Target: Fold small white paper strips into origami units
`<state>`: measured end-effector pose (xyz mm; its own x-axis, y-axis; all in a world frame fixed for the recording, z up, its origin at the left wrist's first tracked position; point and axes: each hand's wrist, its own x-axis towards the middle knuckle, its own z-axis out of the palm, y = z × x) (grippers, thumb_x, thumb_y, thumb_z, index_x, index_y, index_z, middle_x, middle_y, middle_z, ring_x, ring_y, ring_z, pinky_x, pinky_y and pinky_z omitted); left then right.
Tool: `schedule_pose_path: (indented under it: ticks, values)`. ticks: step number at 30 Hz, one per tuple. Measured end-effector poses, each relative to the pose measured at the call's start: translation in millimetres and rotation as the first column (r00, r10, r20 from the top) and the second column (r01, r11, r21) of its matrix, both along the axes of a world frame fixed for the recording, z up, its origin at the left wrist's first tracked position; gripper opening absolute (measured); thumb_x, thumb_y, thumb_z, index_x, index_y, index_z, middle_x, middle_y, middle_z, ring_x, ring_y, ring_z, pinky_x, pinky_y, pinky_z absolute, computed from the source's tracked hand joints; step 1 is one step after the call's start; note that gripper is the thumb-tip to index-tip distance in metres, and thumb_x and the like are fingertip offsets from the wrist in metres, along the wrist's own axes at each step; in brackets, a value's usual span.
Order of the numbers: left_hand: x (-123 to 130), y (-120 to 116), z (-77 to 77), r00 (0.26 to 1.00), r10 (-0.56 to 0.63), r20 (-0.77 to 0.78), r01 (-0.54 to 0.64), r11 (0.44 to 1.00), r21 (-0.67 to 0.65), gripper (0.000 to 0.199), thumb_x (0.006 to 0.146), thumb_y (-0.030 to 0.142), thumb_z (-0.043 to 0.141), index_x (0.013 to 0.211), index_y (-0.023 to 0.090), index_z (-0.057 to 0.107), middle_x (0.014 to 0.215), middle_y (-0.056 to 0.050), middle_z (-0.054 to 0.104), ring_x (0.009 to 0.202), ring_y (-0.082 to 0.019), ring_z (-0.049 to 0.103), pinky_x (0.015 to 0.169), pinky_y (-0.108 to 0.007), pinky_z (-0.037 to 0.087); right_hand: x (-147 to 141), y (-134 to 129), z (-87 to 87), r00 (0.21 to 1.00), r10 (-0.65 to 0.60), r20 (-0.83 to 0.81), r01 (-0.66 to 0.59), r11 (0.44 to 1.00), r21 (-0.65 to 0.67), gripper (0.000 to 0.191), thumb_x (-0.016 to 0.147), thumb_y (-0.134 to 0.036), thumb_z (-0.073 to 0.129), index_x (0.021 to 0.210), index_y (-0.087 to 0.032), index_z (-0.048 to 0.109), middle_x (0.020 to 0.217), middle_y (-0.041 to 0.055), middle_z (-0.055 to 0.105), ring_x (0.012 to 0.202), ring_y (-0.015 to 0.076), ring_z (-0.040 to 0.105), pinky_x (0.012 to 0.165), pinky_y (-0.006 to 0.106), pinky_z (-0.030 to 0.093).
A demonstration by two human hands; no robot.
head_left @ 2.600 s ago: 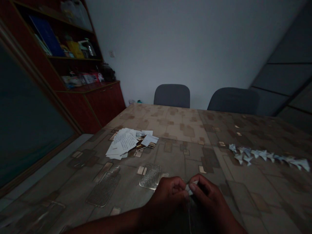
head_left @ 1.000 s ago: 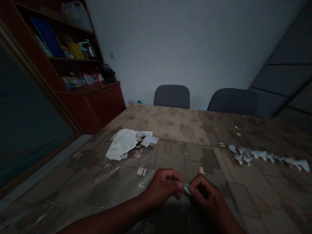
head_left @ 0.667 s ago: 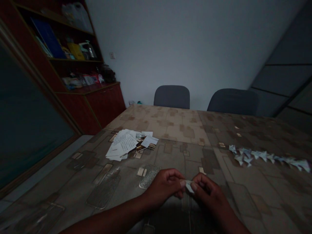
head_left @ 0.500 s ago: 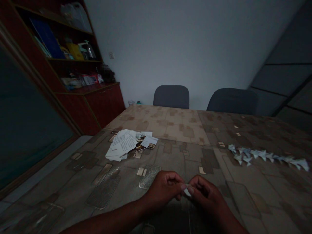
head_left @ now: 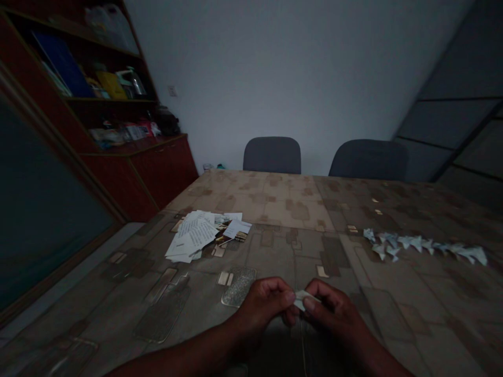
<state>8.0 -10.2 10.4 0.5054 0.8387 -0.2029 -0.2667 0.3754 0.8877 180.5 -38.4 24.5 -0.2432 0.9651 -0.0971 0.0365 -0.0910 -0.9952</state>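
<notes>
1. Head view: small folded paper [head_left: 305, 300] held between left hand [head_left: 265, 306] and right hand [head_left: 332, 309], in front of the body and above the near part of table [head_left: 275, 209].
2. Long axis of folded paper running roughly left to right, tilted slightly downward toward the right, across the gap between both hands.
3. Left hand curled, with thumb and fingertips pinching the left end of folded paper.
4. Right hand curled as well, pinching the other end, with thumb [head_left: 309, 303] pressed on top; right hand nearer the larger exposed part, though both in contact.
5. Folded paper pale and angular, with sharp creases and a pointed corner toward the right; any printing too small to make out, and much of the underside hidden by fingers.
6. Well ahead on the left, loose paper pile [head_left: 188, 238]; off to the right, long row of folded pieces [head_left: 424, 245], similar in color and creasing, both well apart from either hand.
</notes>
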Motion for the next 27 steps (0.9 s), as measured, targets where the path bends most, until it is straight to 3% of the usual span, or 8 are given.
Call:
schedule_pose_path:
  ticks: [6,12,16,19,24,27]
  values:
    - [-4.0,5.3,-0.8,0.985,0.022,-0.173,-0.003,0.994,0.111,0.044,0.061,0.051,0.08,0.067,0.012,0.06,0.057,-0.001,0.062,0.051,-0.012,0.055,0.055,-0.022,0.04,5.0,1.0,1.8,0.989,-0.045,0.143,0.036,0.997,0.067,0.043,0.078,-0.058,0.06,0.066,-0.018,0.055,0.06,-0.0034,0.047,0.058,0.0133,0.042,0.055,0.024,0.032]
    - [-5.4,4.9,0.5,0.989,0.059,-0.137,-0.045,0.993,0.109,0.038,0.066,0.046,0.079,0.065,0.012,0.06,0.059,-0.003,0.064,0.053,-0.012,0.058,0.058,-0.023,0.042,8.4,3.8,-3.2,0.987,-0.101,0.127,0.09,0.992,0.09,0.039,0.082,-0.054,0.058,0.067,-0.018,0.057,0.062,-0.0017,0.052,0.059,0.0141,0.045,0.056,0.025,0.035]
    - [-5.7,5.6,-2.7,0.993,0.016,-0.117,-0.004,0.995,0.104,0.038,0.067,0.046,0.078,0.066,0.013,0.059,0.059,-0.002,0.064,0.053,-0.012,0.058,0.059,-0.024,0.043,12.3,4.7,-6.9,0.99,-0.088,0.113,0.075,0.99,0.117,0.038,0.082,-0.053,0.058,0.066,-0.019,0.057,0.062,-0.0012,0.054,0.061,0.0148,0.048,0.057,0.025,0.036]
    - [-6.9,6.2,-3.8,0.981,-0.008,-0.193,0.034,0.99,0.133,0.033,0.068,0.043,0.076,0.067,0.014,0.059,0.059,-0.001,0.062,0.051,-0.012,0.055,0.055,-0.022,0.041,16.9,5.4,-7.7,0.988,-0.057,0.145,0.039,0.992,0.123,0.035,0.084,-0.049,0.058,0.067,-0.018,0.059,0.062,-0.001,0.055,0.059,0.0142,0.048,0.056,0.025,0.036]
    - [-9.2,2.9,5.7,0.898,0.203,-0.39,-0.061,0.936,0.346,0.011,0.068,0.024,0.071,0.067,0.015,0.065,0.059,0.001,0.059,0.059,-0.013,0.053,0.057,-0.022,0.038,21.4,4.1,-1.6,0.941,-0.167,0.293,0.091,0.962,0.258,0.016,0.081,-0.032,0.062,0.071,-0.02,0.064,0.064,-0.0007,0.058,0.061,0.015,0.052,0.056,0.026,0.038]
    - [-10.0,0.9,11.0,0.913,0.198,-0.357,-0.043,0.916,0.399,0.011,0.066,0.023,0.073,0.073,0.015,0.068,0.066,-0.001,0.064,0.066,-0.015,0.057,0.063,-0.024,0.042,21.3,2.7,2.6,0.922,-0.227,0.313,0.122,0.939,0.322,0.01,0.079,-0.027,0.063,0.071,-0.022,0.065,0.065,-0.0003,0.061,0.061,0.016,0.055,0.057,0.027,0.041]
